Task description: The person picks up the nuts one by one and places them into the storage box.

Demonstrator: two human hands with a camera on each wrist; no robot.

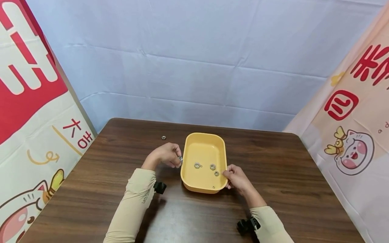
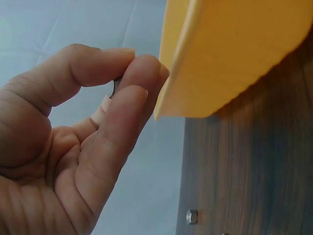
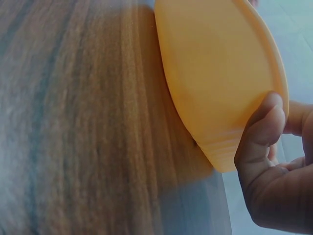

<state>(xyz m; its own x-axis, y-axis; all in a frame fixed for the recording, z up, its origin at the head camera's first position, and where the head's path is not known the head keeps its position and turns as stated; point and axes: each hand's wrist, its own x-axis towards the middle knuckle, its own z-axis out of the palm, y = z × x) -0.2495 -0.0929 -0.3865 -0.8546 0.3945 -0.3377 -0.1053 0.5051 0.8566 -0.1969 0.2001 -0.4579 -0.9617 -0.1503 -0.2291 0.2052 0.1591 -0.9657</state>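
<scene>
We pinch a nut (image 1: 180,158) in our left grip (image 1: 167,155), just left of the near-to-far yellow tray (image 1: 204,150); our right grip (image 1: 237,178) pinches its right rim (image 1: 225,152).

L hand (image 1: 166,156) pinches, fingertips (image 2: 131,100) bunched tog., palm (image 2: 58,186) behind; R hand (image 1: 239,179) grips, thumb (image 1: 226,174) opp. bent fingers (image 3: 261,129).

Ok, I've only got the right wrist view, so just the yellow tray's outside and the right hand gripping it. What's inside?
Observer: Metal nuts of several sizes lie in the yellow tray.
Operator: And what's the left hand holding?
Observer: The left hand pinches a metal piece, seemingly another nut, by the rim.
Operator: Any nuts outside the tray?
Observer: Yes, a loose nut lies on the table, beyond that hand.
</scene>
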